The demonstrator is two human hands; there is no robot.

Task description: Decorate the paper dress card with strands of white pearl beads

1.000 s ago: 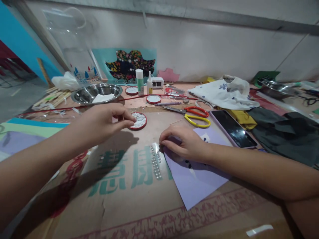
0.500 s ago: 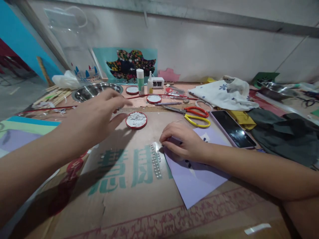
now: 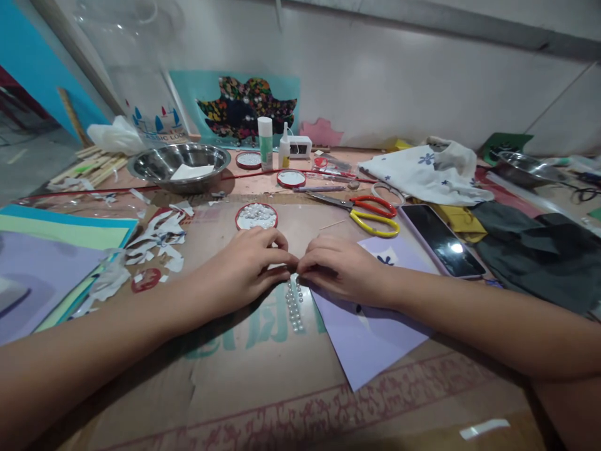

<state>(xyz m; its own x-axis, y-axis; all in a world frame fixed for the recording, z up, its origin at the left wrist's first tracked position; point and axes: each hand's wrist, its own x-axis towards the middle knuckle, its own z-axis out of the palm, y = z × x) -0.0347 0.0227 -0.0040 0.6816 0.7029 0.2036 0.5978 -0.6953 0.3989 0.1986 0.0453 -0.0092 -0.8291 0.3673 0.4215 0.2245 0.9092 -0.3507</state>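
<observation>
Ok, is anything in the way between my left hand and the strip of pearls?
Nothing visible. Your left hand is at the far end of the strip of pearls, with your right hand close beside it; the purple paper lies rightward, not between.

And there, beyond the left hand (image 3: pixel 256 263), rises a smooth off-white wall (image 3: pixel 399 81), a long grey bar (image 3: pixel 469 24) crossing it; far left, dull grey floor (image 3: pixel 15 147).

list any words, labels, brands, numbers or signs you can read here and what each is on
"ASSIC LOO", ends unclear: on the clear container.
Green Chinese characters on the cardboard: partly covered, not fully readable.
Too small or blurred: green-and-white tube, small white bottle, white box with dark display, round red print.
</observation>
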